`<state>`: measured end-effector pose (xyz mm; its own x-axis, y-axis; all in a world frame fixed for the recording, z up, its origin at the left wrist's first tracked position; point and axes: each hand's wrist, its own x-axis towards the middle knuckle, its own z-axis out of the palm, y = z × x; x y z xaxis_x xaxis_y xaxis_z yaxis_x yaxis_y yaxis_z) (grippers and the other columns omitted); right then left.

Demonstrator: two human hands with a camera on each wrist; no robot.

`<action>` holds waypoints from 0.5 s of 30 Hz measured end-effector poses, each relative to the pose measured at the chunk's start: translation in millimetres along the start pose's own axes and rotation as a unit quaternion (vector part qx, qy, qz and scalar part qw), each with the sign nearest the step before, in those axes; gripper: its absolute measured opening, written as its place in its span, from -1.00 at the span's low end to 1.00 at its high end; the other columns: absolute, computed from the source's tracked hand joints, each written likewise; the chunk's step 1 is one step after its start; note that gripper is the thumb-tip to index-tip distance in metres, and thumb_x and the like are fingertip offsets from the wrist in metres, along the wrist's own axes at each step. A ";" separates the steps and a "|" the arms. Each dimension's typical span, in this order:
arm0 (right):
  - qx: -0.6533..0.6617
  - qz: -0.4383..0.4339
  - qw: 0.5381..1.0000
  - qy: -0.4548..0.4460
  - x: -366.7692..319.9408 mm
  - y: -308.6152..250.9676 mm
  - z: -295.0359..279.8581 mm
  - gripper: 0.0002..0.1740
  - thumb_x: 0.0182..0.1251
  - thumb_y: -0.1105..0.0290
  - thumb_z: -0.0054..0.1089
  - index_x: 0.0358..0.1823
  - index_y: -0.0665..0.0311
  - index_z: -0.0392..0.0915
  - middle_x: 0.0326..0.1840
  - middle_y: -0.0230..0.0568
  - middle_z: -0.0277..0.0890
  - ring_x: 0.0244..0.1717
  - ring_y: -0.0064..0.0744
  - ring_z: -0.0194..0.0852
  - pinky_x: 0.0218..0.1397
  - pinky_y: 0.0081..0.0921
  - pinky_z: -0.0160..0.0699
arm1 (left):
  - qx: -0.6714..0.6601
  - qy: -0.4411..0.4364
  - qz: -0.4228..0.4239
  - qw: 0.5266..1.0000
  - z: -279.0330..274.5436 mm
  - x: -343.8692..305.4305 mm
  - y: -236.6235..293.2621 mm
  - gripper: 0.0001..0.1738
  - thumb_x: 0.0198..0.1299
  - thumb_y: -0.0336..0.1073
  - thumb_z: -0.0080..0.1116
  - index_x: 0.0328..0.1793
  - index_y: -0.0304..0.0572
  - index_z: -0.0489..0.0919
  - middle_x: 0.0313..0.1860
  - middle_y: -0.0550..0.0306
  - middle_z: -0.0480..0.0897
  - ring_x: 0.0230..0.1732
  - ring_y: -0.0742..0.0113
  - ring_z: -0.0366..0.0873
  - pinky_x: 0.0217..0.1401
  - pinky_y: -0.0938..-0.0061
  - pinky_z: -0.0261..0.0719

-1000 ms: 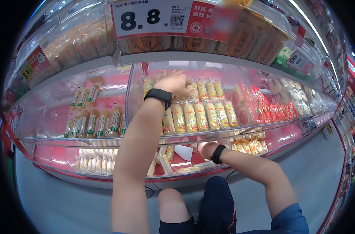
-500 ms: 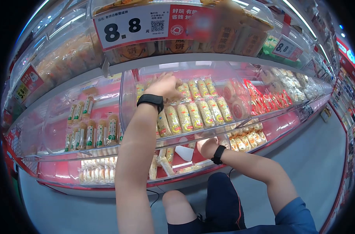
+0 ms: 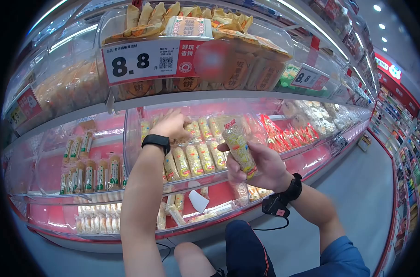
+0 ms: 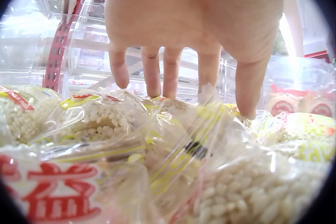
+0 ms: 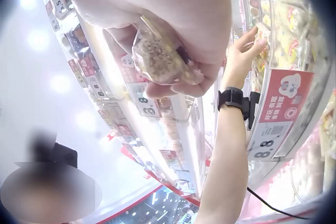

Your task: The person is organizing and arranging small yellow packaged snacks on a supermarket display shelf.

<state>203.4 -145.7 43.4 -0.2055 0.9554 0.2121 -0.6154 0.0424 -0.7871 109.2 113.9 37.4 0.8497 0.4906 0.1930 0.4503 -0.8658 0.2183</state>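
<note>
In the head view, my right hand (image 3: 267, 168) grips a puffed-rice bar (image 3: 240, 147) in a clear printed wrapper, held up in front of the clear bin. In the right wrist view, one end of this bar (image 5: 156, 58) pokes out between fingers and thumb. My left hand (image 3: 170, 127) reaches into the bin, over the back row of similar wrapped bars (image 3: 203, 127). The left wrist view shows that hand (image 4: 189, 19) with its fingers straight and pointing down, fingertips at the wrappers (image 4: 105, 121). A front row of bars (image 3: 193, 159) stands upright before it.
Above the bin runs a shelf with a large price sign (image 3: 140, 62). Bars in green-labelled wrappers (image 3: 90, 175) stand to the left, red packets (image 3: 288, 136) to the right. The lower shelf holds a white card (image 3: 199, 201) and more wrapped pieces (image 3: 99, 221).
My right hand has come up from the lower shelf with a wrapped puffed-rice bar. The left hand stays over the back row. The head view has tilted up and turned right.
</note>
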 end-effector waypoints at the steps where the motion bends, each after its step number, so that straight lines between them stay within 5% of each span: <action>1: -0.009 -0.002 1.000 0.008 -0.5 -1.0 0.6 -0.39 0.47 0.09 -0.38 0.30 0.47 0.11 -0.31 -0.17 0.40 -0.41 -0.44 0.36 -0.23 -0.47 0.29 | 0.005 0.000 0.001 1.000 -0.6 -0.2 0.3 -0.39 -0.19 -0.04 0.38 0.11 0.10 0.60 0.18 -0.01 0.41 0.36 0.03 0.19 0.44 -0.06 0.01; 8: -0.075 -0.016 0.995 0.061 3.3 -5.3 3.4 -0.44 0.40 0.13 -0.15 0.23 0.44 0.15 -0.33 -0.19 0.39 -0.45 -0.46 0.33 -0.29 -0.44 0.26 | 0.029 0.000 0.001 1.000 -1.7 -1.8 0.4 -0.37 -0.18 0.03 0.36 0.12 0.15 0.59 0.11 0.04 0.44 0.30 0.09 0.25 0.35 0.12 0.19; 15: -0.347 0.024 0.897 0.272 86.2 -11.8 -60.4 -0.65 0.28 0.27 0.14 -0.12 0.45 0.36 -0.28 -0.15 0.46 -0.32 -0.42 0.46 -0.29 -0.50 0.41 | 0.016 0.013 0.012 1.000 3.6 0.7 -5.1 -0.39 -0.20 0.01 0.33 0.09 0.13 0.60 0.06 0.04 0.45 0.26 0.08 0.28 0.34 0.06 0.18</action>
<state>239.0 -46.2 36.0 0.2989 0.9543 0.0036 0.0457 -0.0105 -0.9989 108.5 118.3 33.0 0.8530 0.4723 0.2222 0.4395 -0.8796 0.1821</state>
